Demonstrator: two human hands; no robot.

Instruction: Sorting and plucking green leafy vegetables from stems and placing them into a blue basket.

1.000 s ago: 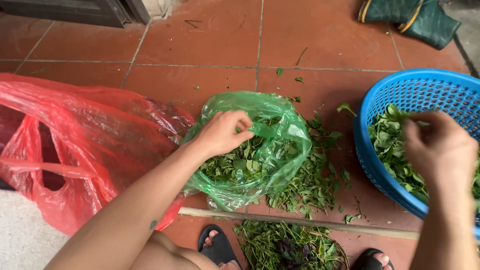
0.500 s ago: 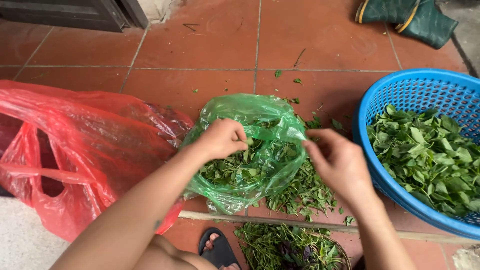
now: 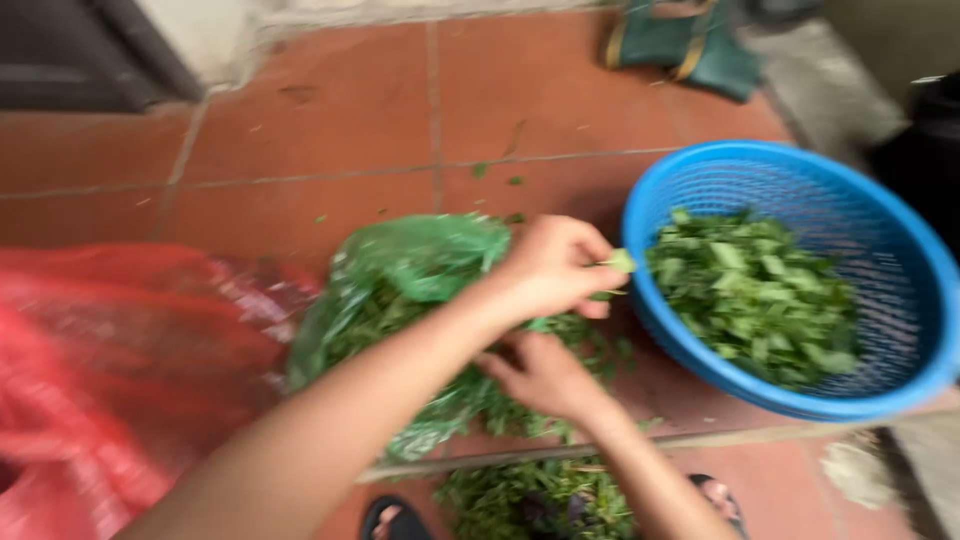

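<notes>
Green leafy stems (image 3: pixel 430 330) spill from a green plastic bag (image 3: pixel 400 270) lying on the tiled floor beneath both forearms. The left hand (image 3: pixel 555 268) pinches a plucked leaf (image 3: pixel 620 262) between fingertips, just beside the rim of a blue plastic basket (image 3: pixel 900 260) holding picked leaves (image 3: pixel 760 295). Below it, the right hand (image 3: pixel 540 375) is clenched on stems in the pile. Left of the arms lies a red plastic bag (image 3: pixel 110 370).

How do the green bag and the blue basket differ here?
The green bag is soft, crumpled plastic lying on its side; the blue basket is rigid, round mesh standing upright. The bag's greens spill onto the tiles; the basket's stay inside. Both hold leafy greens.
</notes>
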